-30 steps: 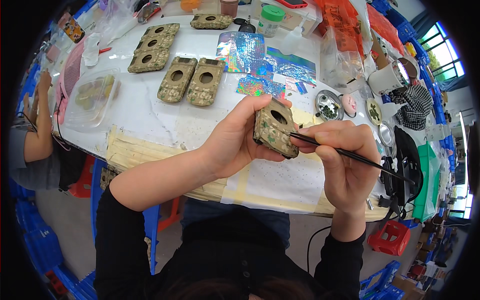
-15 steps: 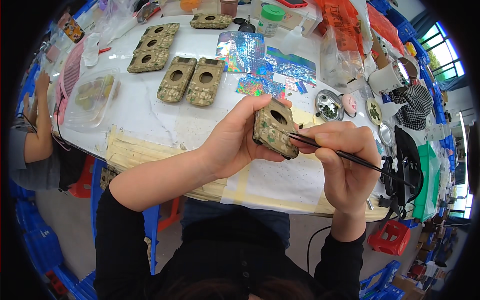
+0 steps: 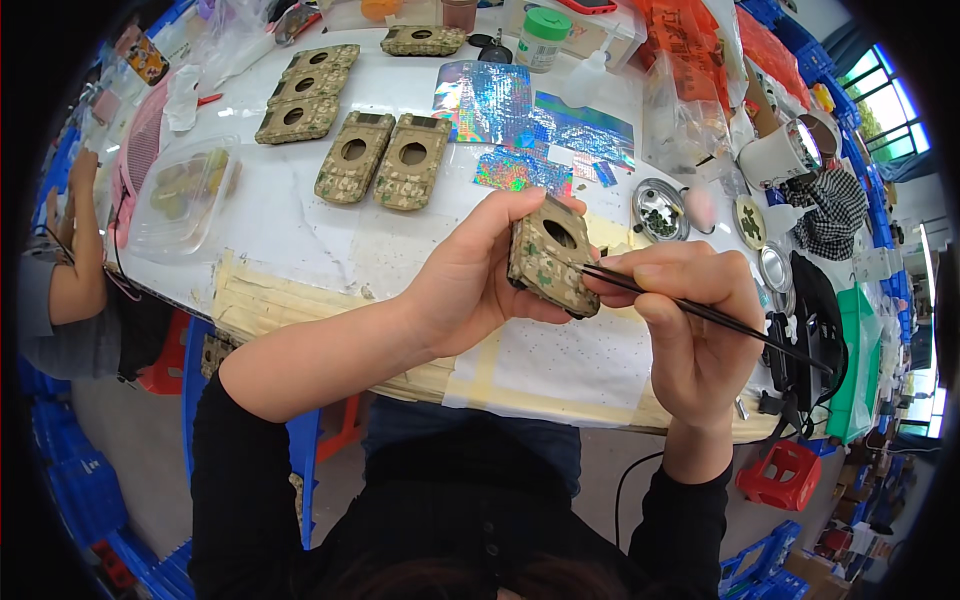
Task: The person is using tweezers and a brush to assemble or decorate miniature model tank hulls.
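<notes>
- The left hand (image 3: 480, 285) has its grip closed around a small camouflage case (image 3: 550, 258) with a round hole in it. The case is held up in the air, above the near edge of the counter (image 3: 300, 210).
- The right hand (image 3: 695, 320) pinches a thin black brush (image 3: 700, 312) in a tight grip. The brush tip touches the case near its right edge.
- Two more camouflage cases (image 3: 385, 158) lie side by side farther back on the counter. Three others (image 3: 305, 92) lie in a row to their left, and one more (image 3: 422, 40) lies near the far edge.
- Shiny rainbow sheets (image 3: 530, 125) lie flat behind the hands.
- A small metal dish (image 3: 658, 210) with dark bits sits to the right of the sheets.
- A clear plastic tub (image 3: 185, 195) sits on the left side of the counter.
- Another person's arm (image 3: 75, 260) rests at the left edge.
</notes>
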Available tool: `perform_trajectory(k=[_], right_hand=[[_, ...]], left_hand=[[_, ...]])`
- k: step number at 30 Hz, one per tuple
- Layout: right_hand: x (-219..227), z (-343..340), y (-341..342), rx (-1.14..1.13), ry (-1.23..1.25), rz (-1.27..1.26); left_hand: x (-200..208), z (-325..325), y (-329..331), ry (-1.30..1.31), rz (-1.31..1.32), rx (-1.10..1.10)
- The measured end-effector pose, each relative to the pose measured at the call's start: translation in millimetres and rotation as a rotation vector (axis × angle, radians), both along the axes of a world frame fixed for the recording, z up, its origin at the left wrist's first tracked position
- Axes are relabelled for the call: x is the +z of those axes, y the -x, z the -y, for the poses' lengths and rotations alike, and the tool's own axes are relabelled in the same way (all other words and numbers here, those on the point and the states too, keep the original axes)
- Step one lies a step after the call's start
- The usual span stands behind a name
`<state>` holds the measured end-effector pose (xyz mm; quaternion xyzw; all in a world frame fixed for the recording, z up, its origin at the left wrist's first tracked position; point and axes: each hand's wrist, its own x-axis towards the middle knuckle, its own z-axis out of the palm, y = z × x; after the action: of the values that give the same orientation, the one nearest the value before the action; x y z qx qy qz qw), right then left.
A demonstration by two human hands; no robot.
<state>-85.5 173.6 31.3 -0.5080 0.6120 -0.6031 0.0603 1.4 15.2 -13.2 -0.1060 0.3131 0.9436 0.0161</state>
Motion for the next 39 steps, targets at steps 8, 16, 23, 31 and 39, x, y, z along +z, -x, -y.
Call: perform_trajectory(k=[8,16,23,31,39], right_hand=[[-0.2,-0.5,0.6,0.011,-0.002,-0.006],[2.1,-0.3,0.6,0.045,0.054,0.097],[-0.7,0.6,3.0,0.047,0.024,0.018],[-1.7,0.7,2.4,0.036,0.011,0.023],[-1.6,1.0,2.9,0.033,0.006,0.005]], left_hand=[[0.5,-1.0,-0.1,0.016,0.011,0.008],[0.0,0.2,0.1,-0.002,0.010,-0.008],[0.0,-0.2,-0.1,0.014,0.012,-0.001],[-0.9,-0.4,-0.1,0.018,0.024,-0.004],[-0.3,-0.6,-0.2,0.024,0.020,-0.009]])
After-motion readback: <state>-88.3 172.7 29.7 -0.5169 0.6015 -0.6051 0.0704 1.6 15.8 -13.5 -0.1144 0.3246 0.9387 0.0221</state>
